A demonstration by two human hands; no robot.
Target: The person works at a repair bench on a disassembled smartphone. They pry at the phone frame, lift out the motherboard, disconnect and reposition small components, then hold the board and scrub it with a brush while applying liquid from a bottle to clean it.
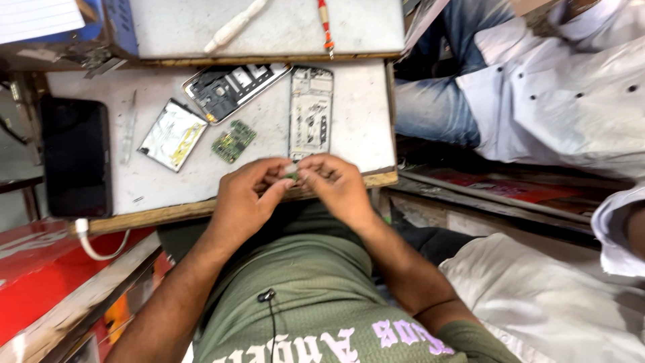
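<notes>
Both hands, left hand (245,195) and right hand (336,183), pinched maybe a tiny part (291,175); at twelve o'clock the phone frame (311,111) lay open, unbuilt.

A dark tablet (76,156) lies screen-up at the bench's left edge — black, rectangular, unlit. Right of it sits a battery (173,134) with a white-and-yellow label — tilted.

A small white tabletop (168,181) with a worn wooden edge fills the middle, its surface scuffed and stained. A second pale shelf (181,27) sits just beyond it. A red counter (33,275) runs along the lower left. Even, soft light falls over everything, without hard shadows.
</notes>
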